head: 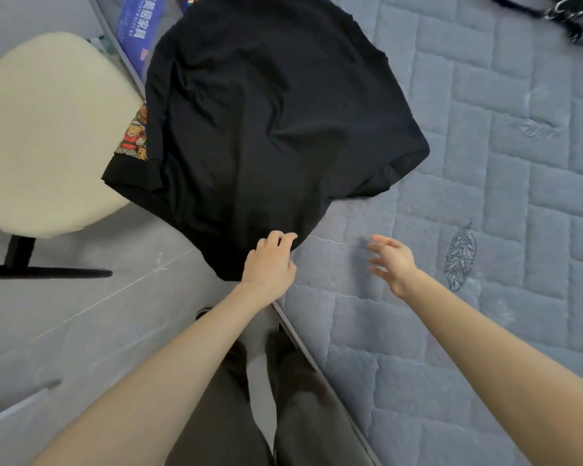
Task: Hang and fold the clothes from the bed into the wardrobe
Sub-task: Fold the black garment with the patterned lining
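A black T-shirt (270,122) lies spread on the grey quilted bed (485,183), its near part hanging over the bed's edge. A colourful bear print shows at its folded left side. My left hand (270,262) has its fingers curled over the shirt's near hem. My right hand (391,260) hovers just above the mattress to the right of the shirt, fingers spread and holding nothing.
A cream round chair seat (48,129) on a black base stands left of the bed. A blue printed package (138,28) lies beyond the shirt. Dark striped clothing (572,15) sits at the far right corner. My legs stand against the bed's edge.
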